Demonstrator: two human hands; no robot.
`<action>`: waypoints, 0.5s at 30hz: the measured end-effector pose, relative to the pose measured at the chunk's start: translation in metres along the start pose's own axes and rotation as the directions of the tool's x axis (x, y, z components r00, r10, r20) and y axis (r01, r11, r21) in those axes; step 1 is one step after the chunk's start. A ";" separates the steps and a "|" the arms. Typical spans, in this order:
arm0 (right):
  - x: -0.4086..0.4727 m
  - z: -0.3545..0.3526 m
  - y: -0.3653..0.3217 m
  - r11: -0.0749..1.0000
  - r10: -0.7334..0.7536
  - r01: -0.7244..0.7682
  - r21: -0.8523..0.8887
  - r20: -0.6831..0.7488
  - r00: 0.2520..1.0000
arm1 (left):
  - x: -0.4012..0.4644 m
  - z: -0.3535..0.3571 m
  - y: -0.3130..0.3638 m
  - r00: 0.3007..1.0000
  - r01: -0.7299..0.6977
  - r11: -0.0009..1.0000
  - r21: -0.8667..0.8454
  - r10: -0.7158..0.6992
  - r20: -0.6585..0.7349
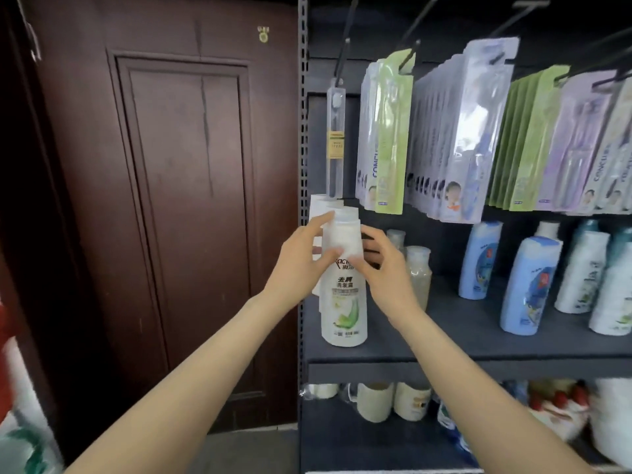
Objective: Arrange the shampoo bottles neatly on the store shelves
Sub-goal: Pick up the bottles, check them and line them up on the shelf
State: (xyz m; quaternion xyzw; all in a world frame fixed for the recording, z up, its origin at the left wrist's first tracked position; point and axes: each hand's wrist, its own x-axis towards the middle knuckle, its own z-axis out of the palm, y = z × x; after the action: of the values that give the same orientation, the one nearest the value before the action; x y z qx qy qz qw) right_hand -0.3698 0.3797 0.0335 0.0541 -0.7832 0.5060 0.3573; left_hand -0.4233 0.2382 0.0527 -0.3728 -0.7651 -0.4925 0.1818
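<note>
1. My left hand (301,258) and right hand (383,265) clasp the white shampoo bottle (343,285) at its neck, standing at the shelf (444,350) front's left end.
2. Tipping it could topple the white bottles (316,206) behind.

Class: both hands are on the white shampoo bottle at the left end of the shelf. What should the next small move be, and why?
Probably nudge the white shampoo bottle straight, then let go. The left hand and right hand grip its upper part, its base already stands on the shelf, and its label faces out.
</note>
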 end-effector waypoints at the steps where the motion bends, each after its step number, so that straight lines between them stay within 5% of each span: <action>1: -0.004 0.002 -0.004 1.000 -0.011 0.011 -0.011 -0.002 1.000 | 0.000 -0.001 0.002 1.000 0.023 1.000 -0.010 -0.023 0.001; 15: -0.026 0.017 -0.018 0.998 0.040 -0.034 -0.048 0.136 0.990 | -0.028 -0.019 0.009 0.953 0.163 0.955 -0.246 -0.217 -0.211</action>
State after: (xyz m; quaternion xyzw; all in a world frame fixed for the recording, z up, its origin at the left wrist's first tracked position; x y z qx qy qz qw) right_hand -0.3512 0.3500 0.0267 0.0659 -0.8181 0.4896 0.2944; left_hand -0.3995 0.2120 0.0488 -0.2544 -0.7095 -0.6323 0.1793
